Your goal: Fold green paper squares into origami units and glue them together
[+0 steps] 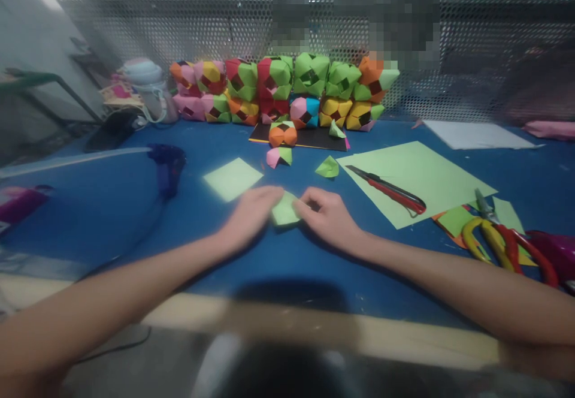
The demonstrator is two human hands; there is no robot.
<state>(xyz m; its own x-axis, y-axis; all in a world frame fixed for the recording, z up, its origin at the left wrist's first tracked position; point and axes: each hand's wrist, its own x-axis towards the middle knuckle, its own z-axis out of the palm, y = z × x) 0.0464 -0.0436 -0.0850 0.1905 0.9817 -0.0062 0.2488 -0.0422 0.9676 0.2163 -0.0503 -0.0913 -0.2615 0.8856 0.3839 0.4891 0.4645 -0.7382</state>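
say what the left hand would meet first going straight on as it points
The left hand would first meet the small green paper it touches, then probably the right hand, though depth is unclear.

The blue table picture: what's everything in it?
Table: 1, blue, below
Mesh: 1, grey, behind
Stacked balls: about 14, multicoloured, back
Ball: 1, orange-green, on black sheet
Folded pieces: 3, green or pink-green, middle
Square: 1, pale green, left-centre
Large sheet: 1, pale green, right
Cutter: 1, red-black, on large sheet
Scissors: count unclear, yellow-red, right
Scraps: several, orange-green, by scissors
Plain sheet: 1, white, right rear
Maybe glue gun: 1, blue, left
Bottle, perhaps: 1, white, left rear
Flat thing: 1, black, left rear
Blurred things: several, magenta or pink, edges
Held paper: 1, green, between hands
Left hand, right hand: 2, bare, holding paper
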